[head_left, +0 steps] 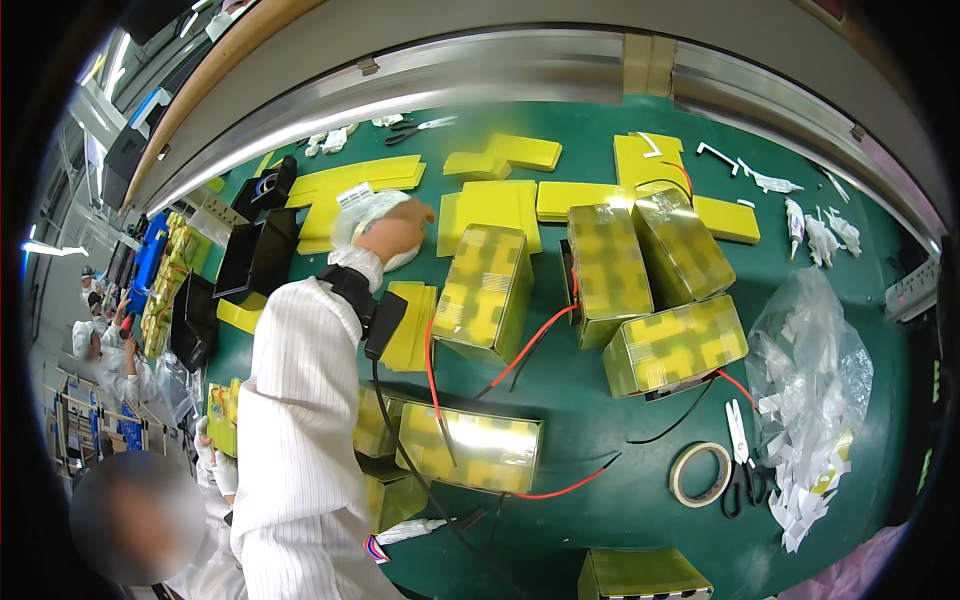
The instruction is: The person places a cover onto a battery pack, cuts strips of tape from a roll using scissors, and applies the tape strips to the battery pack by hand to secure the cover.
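My left hand (395, 235) reaches to the far left part of the green table, in a white striped sleeve with a black cabled strap at the wrist. Its fingers are curled over a round translucent roll (368, 208) that looks like clear tape; their tips are partly hidden. Right of it stands a yellow battery pack (482, 290) wrapped in clear film, with a red wire. More such packs stand to the right, including an upright battery pack (608, 265) and a tilted battery pack (675, 345). Another battery pack (470, 448) lies nearer me. My right hand is out of view.
Yellow sheets (490, 212) lie in stacks along the back. Black trays (258, 258) stand at the left. On the right are a masking tape roll (699, 474), scissors (738, 440) and a clear bag (810, 360) with white scraps. Other people (125, 360) work at far left.
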The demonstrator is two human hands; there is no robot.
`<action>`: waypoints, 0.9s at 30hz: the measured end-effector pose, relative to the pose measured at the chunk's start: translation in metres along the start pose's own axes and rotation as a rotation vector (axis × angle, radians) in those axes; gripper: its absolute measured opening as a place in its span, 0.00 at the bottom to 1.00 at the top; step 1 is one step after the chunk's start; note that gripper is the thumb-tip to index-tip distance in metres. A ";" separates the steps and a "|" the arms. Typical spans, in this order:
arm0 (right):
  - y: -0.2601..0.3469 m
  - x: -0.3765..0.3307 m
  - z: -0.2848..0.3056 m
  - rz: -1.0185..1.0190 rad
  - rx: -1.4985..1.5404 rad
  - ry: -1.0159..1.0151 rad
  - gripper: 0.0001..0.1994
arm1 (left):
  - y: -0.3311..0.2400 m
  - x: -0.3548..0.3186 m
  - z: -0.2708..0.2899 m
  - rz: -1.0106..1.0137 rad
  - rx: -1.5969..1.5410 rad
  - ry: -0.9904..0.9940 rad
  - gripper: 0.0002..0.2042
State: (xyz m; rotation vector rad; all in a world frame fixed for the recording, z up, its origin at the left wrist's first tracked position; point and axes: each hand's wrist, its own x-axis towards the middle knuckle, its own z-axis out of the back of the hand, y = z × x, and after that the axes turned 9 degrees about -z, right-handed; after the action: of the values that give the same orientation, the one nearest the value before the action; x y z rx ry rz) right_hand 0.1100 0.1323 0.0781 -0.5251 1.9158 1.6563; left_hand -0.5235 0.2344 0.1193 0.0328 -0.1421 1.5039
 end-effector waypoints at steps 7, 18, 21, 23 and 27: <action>0.004 0.003 0.002 0.006 -0.038 0.034 0.11 | -0.013 0.025 0.061 0.284 -0.194 0.074 0.09; 0.002 0.008 0.000 -0.007 -0.073 0.159 0.11 | -0.044 0.028 0.068 0.419 -0.194 0.214 0.34; 0.001 0.017 0.001 0.014 -0.087 0.201 0.11 | -0.024 -0.019 0.027 0.763 -0.229 0.625 0.39; 0.001 0.019 0.001 0.023 -0.092 0.199 0.11 | -0.044 -0.053 0.001 0.680 -0.117 0.562 0.39; 0.003 0.024 0.003 0.041 -0.116 0.219 0.11 | -0.036 -0.082 -0.026 0.673 -0.259 0.570 0.33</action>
State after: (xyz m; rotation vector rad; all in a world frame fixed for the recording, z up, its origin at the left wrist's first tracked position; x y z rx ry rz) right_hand 0.0898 0.1371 0.0649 -0.7449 2.0037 1.8083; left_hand -0.4906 0.1534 0.0863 -0.7073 0.1291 2.0872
